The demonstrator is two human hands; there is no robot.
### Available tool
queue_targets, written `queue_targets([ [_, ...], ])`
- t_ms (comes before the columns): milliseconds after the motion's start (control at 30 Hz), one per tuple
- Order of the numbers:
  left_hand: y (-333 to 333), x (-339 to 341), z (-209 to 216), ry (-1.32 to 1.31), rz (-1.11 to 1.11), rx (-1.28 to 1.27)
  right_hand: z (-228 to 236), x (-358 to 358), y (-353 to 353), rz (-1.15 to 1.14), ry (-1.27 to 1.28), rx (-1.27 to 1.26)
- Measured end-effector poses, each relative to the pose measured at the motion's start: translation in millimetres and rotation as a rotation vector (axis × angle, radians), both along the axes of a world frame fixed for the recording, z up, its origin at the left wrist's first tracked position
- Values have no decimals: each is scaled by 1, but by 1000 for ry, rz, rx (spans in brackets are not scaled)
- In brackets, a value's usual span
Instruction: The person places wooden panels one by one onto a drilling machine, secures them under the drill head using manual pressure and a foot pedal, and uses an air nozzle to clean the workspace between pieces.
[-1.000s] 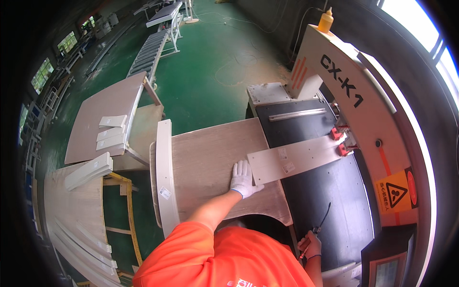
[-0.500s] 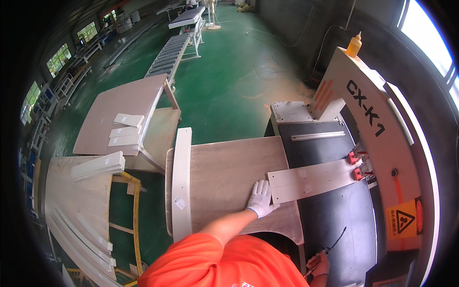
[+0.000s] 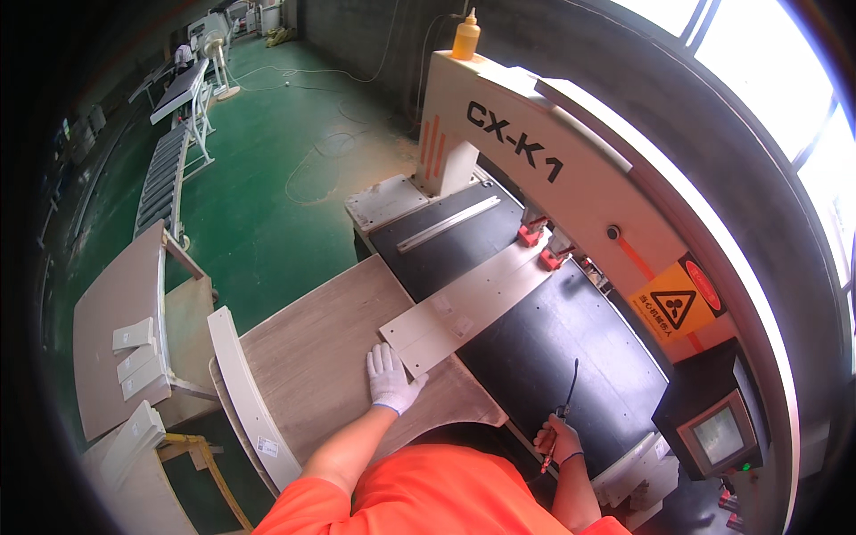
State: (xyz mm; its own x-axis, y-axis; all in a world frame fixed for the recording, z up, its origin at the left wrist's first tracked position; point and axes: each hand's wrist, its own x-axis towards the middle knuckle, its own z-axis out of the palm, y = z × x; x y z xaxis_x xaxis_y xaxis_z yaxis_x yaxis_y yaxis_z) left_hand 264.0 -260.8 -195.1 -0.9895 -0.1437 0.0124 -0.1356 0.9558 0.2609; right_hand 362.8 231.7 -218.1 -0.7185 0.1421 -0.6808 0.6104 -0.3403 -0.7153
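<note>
My left hand [image 3: 392,382], in a white glove, lies flat with its fingers stretched out. It rests on the wooden side table [image 3: 312,330], at the near end of a pair of white boards [image 3: 464,308] lying edge to edge. The boards' far end sits by red clamps [image 3: 555,258] under the machine's white arm [image 3: 526,134]. At the lower right, my gloved right hand [image 3: 558,440] is closed round an air blow gun [image 3: 565,408], whose thin black nozzle points up over the black machine bed [image 3: 606,357].
A long white board [image 3: 254,401] lies along the side table's left edge. White strips [image 3: 134,357] sit on a table at left. A control screen [image 3: 718,437] stands at right, a yellow bottle [image 3: 465,36] on the machine, a roller conveyor [image 3: 165,178] far left.
The view has swung to the right, bringing the control screen into sight. My left hand stays at the boards' end, and more of my right hand with the air blow gun shows.
</note>
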Motion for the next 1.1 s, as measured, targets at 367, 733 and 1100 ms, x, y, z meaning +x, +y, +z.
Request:
queue_targets([
  [367, 1, 2, -3, -16, -11, -10, 36, 3, -15, 12, -9, -198],
  [733, 4, -1, 5, -62, -14, -1, 66, 4, -29, -29, -65, -128],
  [1100, 5, -1, 3, -43, -15, -14, 62, 3, -31, -104, -96, -102],
])
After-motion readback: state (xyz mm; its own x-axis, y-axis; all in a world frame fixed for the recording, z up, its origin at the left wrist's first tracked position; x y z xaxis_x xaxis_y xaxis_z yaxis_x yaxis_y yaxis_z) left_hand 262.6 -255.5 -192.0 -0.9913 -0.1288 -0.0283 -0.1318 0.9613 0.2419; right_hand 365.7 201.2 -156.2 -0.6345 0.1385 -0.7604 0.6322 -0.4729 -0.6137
